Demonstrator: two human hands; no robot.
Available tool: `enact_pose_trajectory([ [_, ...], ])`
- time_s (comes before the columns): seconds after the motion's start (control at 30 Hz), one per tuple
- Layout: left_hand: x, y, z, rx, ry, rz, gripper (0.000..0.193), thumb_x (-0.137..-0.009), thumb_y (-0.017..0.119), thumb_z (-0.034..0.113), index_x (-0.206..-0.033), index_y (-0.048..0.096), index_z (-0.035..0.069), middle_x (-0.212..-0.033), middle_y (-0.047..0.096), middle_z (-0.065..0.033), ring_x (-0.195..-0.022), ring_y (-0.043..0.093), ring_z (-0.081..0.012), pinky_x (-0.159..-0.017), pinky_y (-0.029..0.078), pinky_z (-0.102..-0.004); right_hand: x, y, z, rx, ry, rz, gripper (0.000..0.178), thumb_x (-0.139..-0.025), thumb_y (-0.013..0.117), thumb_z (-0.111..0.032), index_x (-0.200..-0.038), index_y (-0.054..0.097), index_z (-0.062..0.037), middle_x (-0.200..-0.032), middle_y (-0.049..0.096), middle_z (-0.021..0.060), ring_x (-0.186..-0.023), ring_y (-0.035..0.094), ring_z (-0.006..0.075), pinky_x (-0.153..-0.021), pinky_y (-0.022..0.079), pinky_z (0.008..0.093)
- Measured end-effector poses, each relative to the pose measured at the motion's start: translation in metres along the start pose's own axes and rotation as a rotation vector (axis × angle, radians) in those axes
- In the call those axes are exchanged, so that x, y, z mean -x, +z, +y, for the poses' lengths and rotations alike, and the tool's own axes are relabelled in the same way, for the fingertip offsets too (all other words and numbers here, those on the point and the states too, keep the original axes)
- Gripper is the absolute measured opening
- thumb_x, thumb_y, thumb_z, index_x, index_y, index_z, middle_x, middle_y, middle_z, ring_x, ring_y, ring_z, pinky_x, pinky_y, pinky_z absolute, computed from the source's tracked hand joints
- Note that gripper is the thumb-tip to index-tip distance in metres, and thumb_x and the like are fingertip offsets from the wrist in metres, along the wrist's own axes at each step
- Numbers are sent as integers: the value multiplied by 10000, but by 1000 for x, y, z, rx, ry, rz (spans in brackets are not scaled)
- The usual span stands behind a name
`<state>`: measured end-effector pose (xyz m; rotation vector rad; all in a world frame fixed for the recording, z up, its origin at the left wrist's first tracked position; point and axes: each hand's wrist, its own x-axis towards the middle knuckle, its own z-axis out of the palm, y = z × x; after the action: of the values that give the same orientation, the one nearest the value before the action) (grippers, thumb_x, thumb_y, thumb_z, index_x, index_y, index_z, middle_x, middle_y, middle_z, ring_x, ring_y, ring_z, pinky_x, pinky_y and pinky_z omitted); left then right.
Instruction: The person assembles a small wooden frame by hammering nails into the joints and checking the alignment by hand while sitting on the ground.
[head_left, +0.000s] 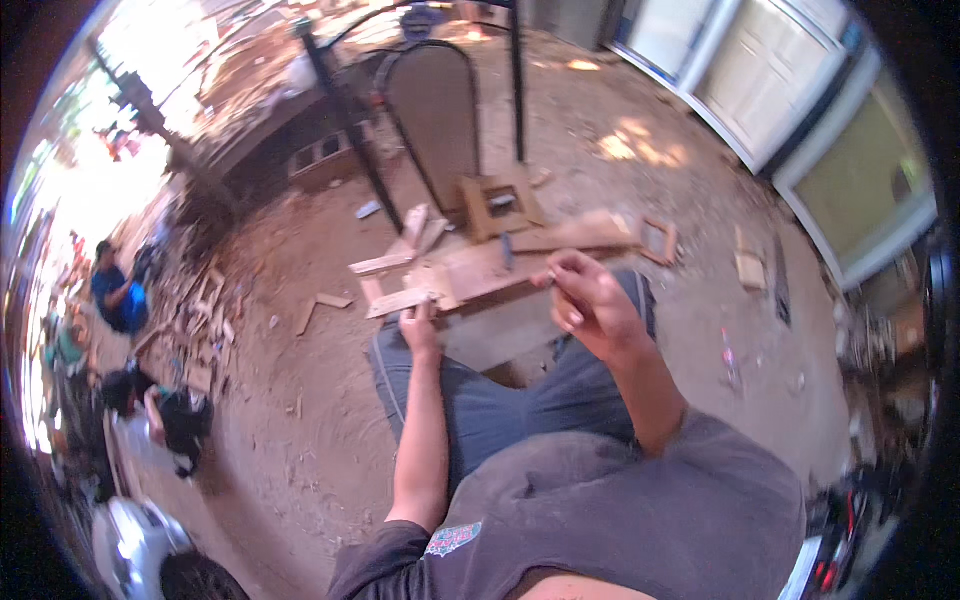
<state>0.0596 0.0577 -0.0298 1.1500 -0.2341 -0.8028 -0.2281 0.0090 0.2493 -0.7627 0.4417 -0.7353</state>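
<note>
My left hand (420, 322) grips the near edge of a small wooden frame (405, 298) made of pale strips. The frame rests at the left end of a low wooden bench (480, 272) in front of my knees. My right hand (588, 300) is raised above the bench's right half, fingers curled and pinched together. Anything between those fingertips is too small and blurred to make out. A short dark blue object (507, 250) stands on the bench between my hands; its kind is unclear. Behind it sits a square wooden frame (497, 207) with an opening in its middle.
Another small wooden frame (658, 242) lies at the bench's right end. Beyond the bench stands a dark metal frame (350, 130). Wood scraps (195, 335) litter the dirt at left, near crouching people (160, 410). White door panels (765, 75) lean at the far right.
</note>
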Motion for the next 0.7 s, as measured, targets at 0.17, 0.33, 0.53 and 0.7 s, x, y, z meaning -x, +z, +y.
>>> enact_pose_trajectory([
  [0.17,-10,-10,-3,-162,55,13,166,-975,717,199,-999,691,37,-887,732,-43,-672,661,-131,-557,492,-283,35,38,-33,-379,17,-248,132,-1074,551,-140,-1155,613,-57,-1170,737,165,-518,527,74,-483,439,237],
  [0.33,-12,-8,-6,-165,73,-12,198,-978,711,215,-976,664,23,-870,724,-63,-673,673,-147,-529,491,-281,57,49,-35,-425,34,-319,173,-1097,500,-153,-1187,612,-58,-1220,721,182,-548,568,90,-469,444,240],
  [0.53,-1,4,1,-137,35,-15,185,-976,717,215,-970,649,42,-845,701,-36,-659,662,-137,-519,466,-269,74,62,-38,-436,17,-307,155,-1091,506,-131,-1169,603,-38,-1205,710,215,-560,604,121,-461,454,245],
  [0.7,0,3,7,-164,34,0,175,-982,708,210,-981,656,43,-855,705,-27,-688,657,-120,-535,464,-260,79,74,-41,-306,-100,-279,100,-1060,573,-110,-1108,603,-27,-1123,711,217,-577,629,128,-461,464,234],
])
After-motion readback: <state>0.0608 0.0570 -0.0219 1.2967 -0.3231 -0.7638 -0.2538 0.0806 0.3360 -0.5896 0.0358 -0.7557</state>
